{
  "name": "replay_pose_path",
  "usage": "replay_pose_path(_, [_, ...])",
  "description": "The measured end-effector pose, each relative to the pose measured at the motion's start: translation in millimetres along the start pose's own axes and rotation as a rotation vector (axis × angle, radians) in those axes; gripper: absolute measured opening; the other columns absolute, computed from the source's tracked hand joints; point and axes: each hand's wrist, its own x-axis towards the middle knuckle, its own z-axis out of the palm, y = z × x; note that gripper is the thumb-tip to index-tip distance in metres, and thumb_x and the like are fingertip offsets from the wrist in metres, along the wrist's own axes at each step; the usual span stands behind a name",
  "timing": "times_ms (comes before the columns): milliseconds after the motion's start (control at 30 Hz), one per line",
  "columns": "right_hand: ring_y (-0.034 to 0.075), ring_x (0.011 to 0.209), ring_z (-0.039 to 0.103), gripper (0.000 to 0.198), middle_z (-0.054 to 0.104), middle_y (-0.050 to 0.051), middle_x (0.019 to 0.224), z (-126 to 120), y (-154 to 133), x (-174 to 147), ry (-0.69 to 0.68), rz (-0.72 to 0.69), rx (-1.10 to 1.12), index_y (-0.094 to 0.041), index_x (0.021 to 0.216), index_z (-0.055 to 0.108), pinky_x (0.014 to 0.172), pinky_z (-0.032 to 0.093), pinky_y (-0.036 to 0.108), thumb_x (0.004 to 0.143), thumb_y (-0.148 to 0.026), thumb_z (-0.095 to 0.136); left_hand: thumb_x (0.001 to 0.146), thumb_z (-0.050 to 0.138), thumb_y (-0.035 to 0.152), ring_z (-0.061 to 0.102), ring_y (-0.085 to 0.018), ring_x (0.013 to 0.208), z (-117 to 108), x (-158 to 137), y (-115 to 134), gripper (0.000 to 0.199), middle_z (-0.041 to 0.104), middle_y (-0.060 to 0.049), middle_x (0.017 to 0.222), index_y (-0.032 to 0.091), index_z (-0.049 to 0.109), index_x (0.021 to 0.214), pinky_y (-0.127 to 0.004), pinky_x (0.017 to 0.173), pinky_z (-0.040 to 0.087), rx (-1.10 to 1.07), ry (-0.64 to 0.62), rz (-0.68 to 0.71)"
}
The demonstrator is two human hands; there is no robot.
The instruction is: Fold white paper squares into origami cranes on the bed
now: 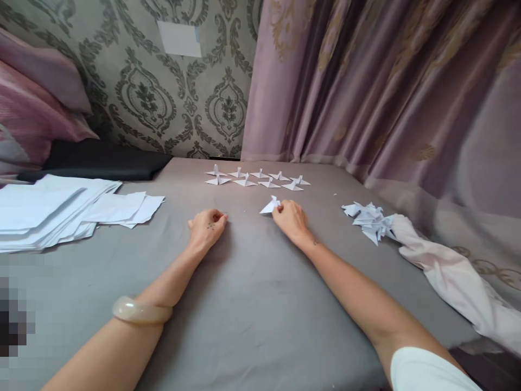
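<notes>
My right hand [291,218] is closed, pinching a small white folded paper crane [270,206] between thumb and fingers, just above or on the grey cloth. My left hand [207,231] rests on the cloth to the left, its fingers curled together, with nothing showing in them. Beyond both hands, several similar paper cranes [245,181] stand in two rows with their wings spread. At the right lies a heap of folded paper cranes [371,218], overlapping one another.
Stacked white paper sheets [36,209] lie at the left, with smaller paper pieces [118,208] beside them. A black folded item [106,158] sits behind. Pale fabric [439,266] runs along the right edge, below the purple curtain [366,81]. Grey cloth [260,304] covers the surface.
</notes>
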Motion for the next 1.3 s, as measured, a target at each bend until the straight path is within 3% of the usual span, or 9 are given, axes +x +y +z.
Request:
replay_pose_path(200, [0.03,0.097,0.063,0.033,0.068,0.019,0.102,-28.4,97.4,51.9,0.113,0.313,-0.067,-0.014,0.098,0.069,0.074,0.045,0.035,0.088,-0.029,0.041,0.083,0.046,0.038,0.062,-0.024,0.09,2.5,2.0,0.7,0.027,0.071,-0.006,0.085,0.021,0.067,0.083,-0.037,0.087,0.037,0.03,-0.044,0.009])
replay_pose_path(367, [0.031,0.1,0.063,0.033,0.068,0.021,0.104,-32.5,135.7,91.8,0.145,0.451,-0.049,-0.011,0.101,0.07,0.076,0.046,0.035,0.086,-0.025,0.044,0.083,0.045,0.04,0.062,-0.025,0.089,3.7,3.8,1.5,0.029,0.07,-0.005,0.084,0.021,0.067,0.084,-0.037,0.083,0.038,0.049,-0.071,0.003])
replay_pose_path(633, [0.032,0.101,0.063,0.035,0.066,0.023,0.108,-5.6,145.9,125.7,0.144,0.551,-0.022,-0.009,0.108,0.068,0.078,0.047,0.037,0.085,-0.024,0.047,0.083,0.044,0.042,0.064,-0.025,0.089,6.1,6.2,0.9,0.029,0.07,-0.003,0.082,0.023,0.066,0.081,-0.035,0.078,0.037,0.082,-0.07,-0.003])
replay_pose_path(967, [0.031,0.102,0.063,0.035,0.065,0.023,0.112,4.4,146.8,126.8,0.134,0.54,-0.019,-0.01,0.109,0.068,0.08,0.047,0.037,0.086,-0.024,0.047,0.082,0.043,0.045,0.064,-0.028,0.089,8.2,9.2,-0.2,0.03,0.07,-0.004,0.082,0.024,0.066,0.082,-0.04,0.081,0.037,0.108,-0.071,-0.027])
replay_pose_path(1133, [0.03,0.102,0.063,0.034,0.065,0.021,0.11,-7.5,142.3,107.7,0.082,0.467,0.013,-0.011,0.104,0.069,0.079,0.047,0.035,0.088,-0.028,0.044,0.083,0.042,0.044,0.062,-0.029,0.096,3.9,5.7,3.0,0.031,0.071,-0.006,0.09,0.023,0.065,0.086,-0.04,0.083,0.038,0.113,-0.088,-0.008])
replay_pose_path(1300, [0.025,0.096,0.063,0.027,0.066,0.015,0.105,-16.8,117.4,48.4,-0.01,0.262,0.065,-0.015,0.098,0.068,0.079,0.045,0.032,0.087,-0.025,0.045,0.083,0.041,0.043,0.062,-0.028,0.096,5.7,5.6,-2.1,0.033,0.07,-0.008,0.093,0.022,0.065,0.091,-0.036,0.078,0.041,0.157,-0.086,0.066])
